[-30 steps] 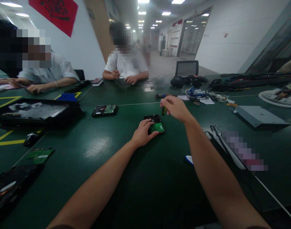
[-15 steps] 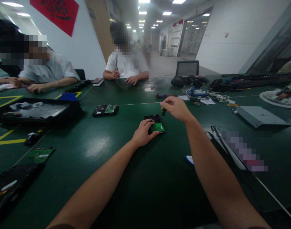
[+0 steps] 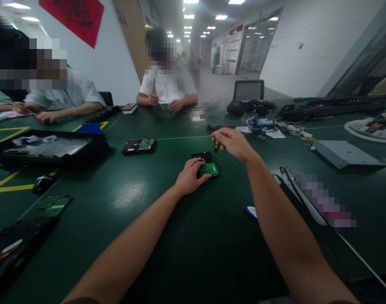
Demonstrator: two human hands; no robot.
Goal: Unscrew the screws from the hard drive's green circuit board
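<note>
A small black hard drive with a green circuit board lies on the dark green table in front of me. My left hand rests on its near left side, thumb on the green board, fingers curled over the black edge. Just above the drive's far end hovers my right hand, pinched shut on a small screwdriver with a yellow and black handle that points down at the drive.
A second drive lies to the left, a black tray further left, a loose green board near the left edge. Tools and cables crowd the far right, beside a grey box. Two people sit across the table.
My right hand with the screwdriver has shifted slightly up and back over the drive's far end. My left hand stays on the drive.
</note>
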